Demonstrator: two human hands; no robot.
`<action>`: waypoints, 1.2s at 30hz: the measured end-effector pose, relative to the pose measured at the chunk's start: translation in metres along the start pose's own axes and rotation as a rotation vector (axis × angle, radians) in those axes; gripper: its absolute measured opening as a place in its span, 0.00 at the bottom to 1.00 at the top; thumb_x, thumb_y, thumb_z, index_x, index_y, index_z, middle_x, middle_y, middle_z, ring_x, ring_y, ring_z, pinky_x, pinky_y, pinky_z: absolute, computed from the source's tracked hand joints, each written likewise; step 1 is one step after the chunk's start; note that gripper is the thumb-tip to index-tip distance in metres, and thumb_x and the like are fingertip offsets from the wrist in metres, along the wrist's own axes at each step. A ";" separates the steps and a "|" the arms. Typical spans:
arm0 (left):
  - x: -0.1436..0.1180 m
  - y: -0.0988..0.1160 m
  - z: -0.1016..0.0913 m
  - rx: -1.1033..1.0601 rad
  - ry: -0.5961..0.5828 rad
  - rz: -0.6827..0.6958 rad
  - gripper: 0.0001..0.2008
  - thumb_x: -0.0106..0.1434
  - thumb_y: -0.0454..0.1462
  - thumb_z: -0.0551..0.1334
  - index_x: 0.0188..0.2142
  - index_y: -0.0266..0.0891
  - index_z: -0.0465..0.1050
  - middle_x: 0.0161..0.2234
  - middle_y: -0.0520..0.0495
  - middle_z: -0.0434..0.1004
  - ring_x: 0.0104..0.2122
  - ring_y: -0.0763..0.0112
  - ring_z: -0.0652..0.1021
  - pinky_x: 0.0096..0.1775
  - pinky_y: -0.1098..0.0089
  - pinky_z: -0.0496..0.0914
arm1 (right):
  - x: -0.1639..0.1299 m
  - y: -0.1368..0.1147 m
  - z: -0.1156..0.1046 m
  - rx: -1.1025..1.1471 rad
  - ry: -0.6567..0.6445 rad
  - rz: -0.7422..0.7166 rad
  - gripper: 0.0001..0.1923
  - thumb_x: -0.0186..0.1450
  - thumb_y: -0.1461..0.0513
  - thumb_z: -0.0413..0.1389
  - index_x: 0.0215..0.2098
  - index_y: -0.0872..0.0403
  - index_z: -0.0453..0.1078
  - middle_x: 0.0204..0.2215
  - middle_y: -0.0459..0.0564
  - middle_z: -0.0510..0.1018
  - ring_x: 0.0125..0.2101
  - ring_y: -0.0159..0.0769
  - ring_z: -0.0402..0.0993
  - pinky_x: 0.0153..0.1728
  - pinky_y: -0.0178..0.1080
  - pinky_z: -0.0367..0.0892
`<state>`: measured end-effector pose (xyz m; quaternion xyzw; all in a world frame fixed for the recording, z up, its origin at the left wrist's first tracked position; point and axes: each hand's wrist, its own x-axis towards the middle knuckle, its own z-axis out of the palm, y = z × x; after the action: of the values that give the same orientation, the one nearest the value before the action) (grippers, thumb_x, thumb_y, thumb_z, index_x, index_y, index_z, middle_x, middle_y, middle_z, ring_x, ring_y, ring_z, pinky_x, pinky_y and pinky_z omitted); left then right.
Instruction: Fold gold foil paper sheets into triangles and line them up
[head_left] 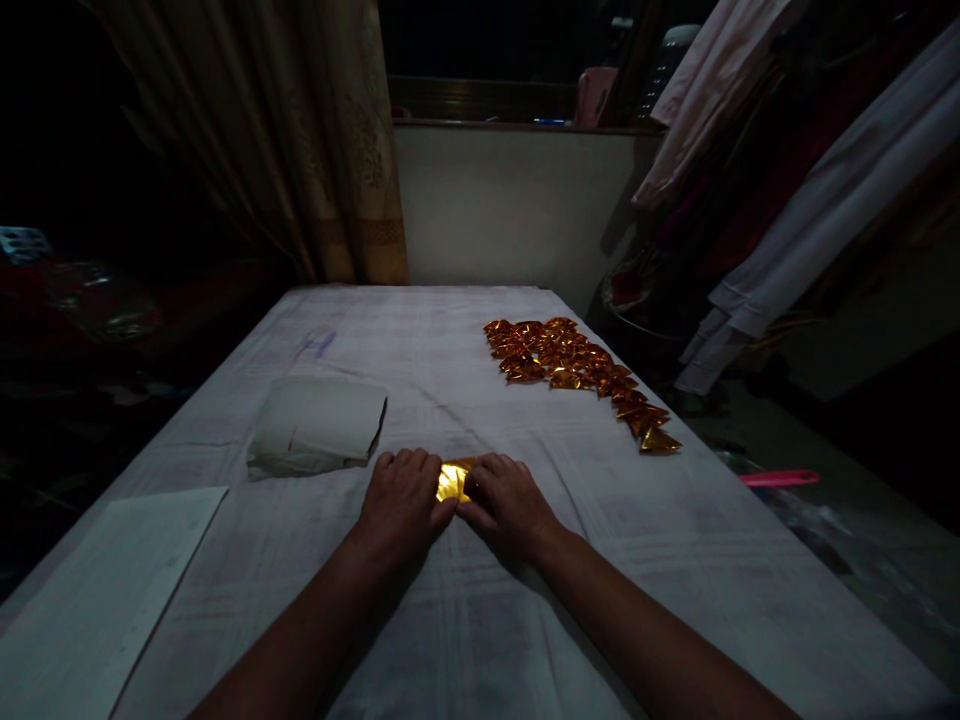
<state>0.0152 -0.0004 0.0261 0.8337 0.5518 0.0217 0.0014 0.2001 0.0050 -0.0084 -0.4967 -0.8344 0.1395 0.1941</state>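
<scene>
A piece of shiny gold foil paper (pixel 453 482) lies at the middle of the cloth-covered table, held between both hands. My left hand (pixel 405 500) is closed over its left end, thumb near the lower edge. On its right end my right hand (pixel 508 502) is closed, fingers curled and thumb pointing toward the left thumb. Most of both ends is hidden under the fingers. Several folded gold foil pieces (pixel 555 350) rest in a cluster at the back right, trailing toward the right edge, where one triangular piece (pixel 660 441) sits nearest me.
A greyish flat packet (pixel 319 425) lies left of my hands. Nearer on the left is a white sheet (pixel 112 590). The table's white checked cloth (pixel 465 640) has creases. Hanging clothes (pixel 817 210) are at the right, a curtain (pixel 330 150) behind, and a pink handle (pixel 780 479) beyond the right edge.
</scene>
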 end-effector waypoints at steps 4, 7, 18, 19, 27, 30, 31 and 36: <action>-0.003 -0.001 0.001 -0.014 -0.002 -0.004 0.15 0.66 0.45 0.64 0.46 0.38 0.71 0.47 0.40 0.76 0.49 0.51 0.73 0.51 0.54 0.60 | -0.005 0.003 -0.003 0.020 0.008 0.045 0.10 0.63 0.57 0.66 0.37 0.52 0.72 0.44 0.52 0.77 0.46 0.44 0.70 0.44 0.43 0.59; -0.003 -0.001 0.002 -0.026 -0.011 -0.011 0.16 0.66 0.45 0.65 0.47 0.38 0.70 0.48 0.40 0.76 0.50 0.50 0.73 0.51 0.53 0.60 | -0.012 0.009 -0.006 0.044 0.028 0.095 0.08 0.63 0.61 0.66 0.36 0.52 0.72 0.44 0.50 0.77 0.46 0.43 0.70 0.45 0.43 0.58; 0.000 0.004 -0.001 0.015 -0.010 -0.019 0.19 0.66 0.48 0.63 0.47 0.36 0.72 0.48 0.37 0.76 0.50 0.48 0.74 0.51 0.52 0.60 | -0.022 0.025 -0.010 0.064 0.080 0.111 0.10 0.64 0.66 0.59 0.43 0.50 0.74 0.45 0.50 0.78 0.48 0.43 0.72 0.48 0.45 0.62; 0.001 0.005 -0.002 0.018 -0.007 -0.023 0.19 0.66 0.48 0.63 0.47 0.35 0.72 0.47 0.36 0.77 0.49 0.48 0.74 0.51 0.52 0.60 | -0.021 0.023 -0.010 0.056 0.095 0.112 0.13 0.64 0.67 0.58 0.46 0.50 0.74 0.46 0.52 0.78 0.49 0.43 0.72 0.48 0.45 0.62; 0.003 0.010 -0.006 0.032 0.010 -0.031 0.18 0.67 0.47 0.59 0.45 0.34 0.74 0.45 0.34 0.78 0.48 0.47 0.75 0.49 0.52 0.60 | -0.007 -0.011 0.000 -0.064 0.017 0.012 0.26 0.70 0.65 0.50 0.66 0.54 0.63 0.68 0.57 0.64 0.68 0.46 0.54 0.67 0.53 0.49; 0.002 0.010 -0.005 0.031 0.022 -0.031 0.18 0.68 0.48 0.58 0.45 0.35 0.74 0.45 0.34 0.78 0.48 0.47 0.75 0.49 0.52 0.61 | -0.002 -0.014 0.001 -0.106 -0.122 0.064 0.27 0.73 0.62 0.45 0.70 0.54 0.57 0.70 0.56 0.58 0.71 0.44 0.49 0.69 0.56 0.44; 0.001 0.010 -0.005 0.030 0.024 -0.031 0.19 0.68 0.49 0.58 0.45 0.35 0.74 0.45 0.34 0.78 0.48 0.46 0.75 0.49 0.52 0.61 | -0.002 -0.014 0.001 -0.125 -0.149 0.086 0.28 0.74 0.61 0.44 0.71 0.54 0.56 0.71 0.56 0.57 0.71 0.45 0.48 0.69 0.57 0.43; 0.001 0.010 -0.004 0.026 0.021 -0.046 0.20 0.66 0.49 0.61 0.46 0.35 0.74 0.46 0.33 0.78 0.49 0.46 0.75 0.48 0.52 0.61 | -0.006 -0.011 -0.004 -0.181 -0.212 0.155 0.30 0.75 0.55 0.41 0.73 0.55 0.50 0.73 0.55 0.49 0.72 0.46 0.41 0.69 0.60 0.38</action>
<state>0.0248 -0.0037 0.0308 0.8205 0.5710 0.0232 -0.0147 0.1962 -0.0051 -0.0014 -0.5577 -0.8184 0.1300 0.0478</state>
